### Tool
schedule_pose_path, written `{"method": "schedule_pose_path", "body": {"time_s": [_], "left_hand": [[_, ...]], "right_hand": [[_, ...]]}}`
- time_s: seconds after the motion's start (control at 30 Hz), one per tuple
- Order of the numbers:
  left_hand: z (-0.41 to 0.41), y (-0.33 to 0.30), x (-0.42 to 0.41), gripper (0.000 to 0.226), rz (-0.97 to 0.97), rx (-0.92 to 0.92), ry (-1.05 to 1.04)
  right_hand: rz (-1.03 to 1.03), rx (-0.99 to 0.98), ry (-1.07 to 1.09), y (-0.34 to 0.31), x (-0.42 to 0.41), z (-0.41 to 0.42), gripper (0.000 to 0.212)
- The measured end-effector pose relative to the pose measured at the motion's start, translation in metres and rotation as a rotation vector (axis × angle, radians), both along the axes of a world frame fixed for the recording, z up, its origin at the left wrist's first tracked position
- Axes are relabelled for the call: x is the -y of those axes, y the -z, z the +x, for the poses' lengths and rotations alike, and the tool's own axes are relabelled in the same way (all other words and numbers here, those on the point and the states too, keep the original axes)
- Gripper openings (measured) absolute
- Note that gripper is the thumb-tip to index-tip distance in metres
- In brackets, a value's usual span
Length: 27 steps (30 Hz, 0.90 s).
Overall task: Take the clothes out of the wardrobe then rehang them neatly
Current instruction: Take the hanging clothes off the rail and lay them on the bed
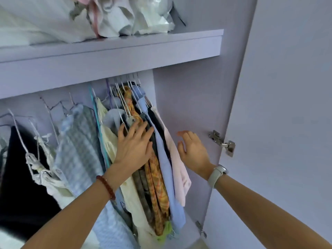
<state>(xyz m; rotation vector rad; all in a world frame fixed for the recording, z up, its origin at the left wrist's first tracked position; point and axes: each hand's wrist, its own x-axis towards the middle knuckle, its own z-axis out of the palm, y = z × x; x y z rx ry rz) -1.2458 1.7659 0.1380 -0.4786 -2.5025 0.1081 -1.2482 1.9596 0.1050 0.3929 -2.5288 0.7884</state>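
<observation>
Clothes (152,168) all on the rail, packed tight at 12 o'clock from the hands, wardrobe door open. Judgement: task barely started, nothing is out yet; full removal and rehang remain.

Left hand (133,148), near, red bead bracelet (106,186) on the wrist: fingers (142,131) straight and spread, laid flat against the bundle over the orange plaid shirt (156,177) and the grey piece beside it. Pressing or parting, not gripping.

Right hand (193,150), grey watch (216,174) on the wrist, at 3 o'clock of the bundle: fingers open and relaxed, holding nothing, just beside the pale pink garment (177,159). Contact with it, cannot tell.

Further in: blue-grey check garment (79,141) and dark garment (23,168) hang looser at 9 o'clock. White wire hangers (122,97) crowd together above the bundle.

Farthest, 12 o'clock high: shelf (125,49) carrying crumpled white fabric and bags (125,17). Hinge (223,142) at 3 o'clock.
</observation>
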Motion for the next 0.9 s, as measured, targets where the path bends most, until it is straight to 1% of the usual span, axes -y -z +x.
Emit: {"method": "schedule_pose_path", "body": {"time_s": [0.1,0.2,0.33,0.43,0.47,0.53,0.67,0.77,0.83,0.9], "left_hand": [[-0.026,-0.007,0.005,0.044,-0.014,0.05,-0.045],[-0.046,-0.009,0.001,0.039,-0.016,0.058,-0.052],[-0.056,-0.004,-0.002,0.038,-0.078,0.027,-0.078],[-0.059,0.001,-0.001,0.036,-0.054,0.023,-0.099],[-0.061,0.002,-0.001,0.036,-0.046,0.021,-0.097],[-0.062,0.004,-0.001,0.035,-0.033,0.016,-0.095],[-0.063,0.004,-0.001,0.035,-0.024,0.038,-0.108],[-0.064,0.005,-0.002,0.038,0.022,0.158,-0.165],[-0.067,0.003,-0.006,0.04,0.119,0.173,-0.193],[-0.061,-0.003,-0.02,0.037,0.267,0.113,-0.127]], "right_hand": [[-0.051,0.082,-0.054,-0.014,0.029,-0.049,0.038],[0.012,0.153,-0.064,-0.025,0.043,-0.087,0.042],[0.054,0.147,0.029,-0.037,0.044,-0.117,0.037],[0.118,0.197,0.088,-0.048,0.046,-0.135,0.036],[0.102,0.201,0.104,-0.052,0.046,-0.139,0.034],[0.007,0.174,0.137,-0.059,0.044,-0.143,0.031],[-0.127,0.138,0.192,-0.067,0.032,-0.137,0.034],[-0.141,0.113,0.218,-0.055,0.012,-0.11,0.033],[-0.157,0.052,0.218,-0.039,-0.004,-0.08,0.031],[-0.178,-0.01,0.21,-0.023,-0.02,-0.042,0.026]]}}
